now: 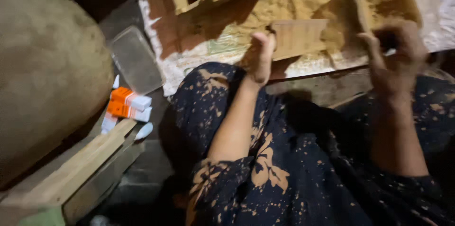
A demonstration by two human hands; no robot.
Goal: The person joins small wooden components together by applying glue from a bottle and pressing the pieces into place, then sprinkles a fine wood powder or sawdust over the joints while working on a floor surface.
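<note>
Left hand (260, 57) grips the left end of a flat wood block (298, 37); block's long axis runs rightward toward the right hand (395, 57); right grip closed on something unclear.

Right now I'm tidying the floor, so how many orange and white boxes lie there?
2: the upper orange and white box and the lower orange and white box, stacked touching, left of the person's knee. More may be hidden underneath.

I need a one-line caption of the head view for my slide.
Seated person's left hand steadies a small wooden block over a sawdust-covered sheet, while the blurred right hand grips something indistinct.
</note>
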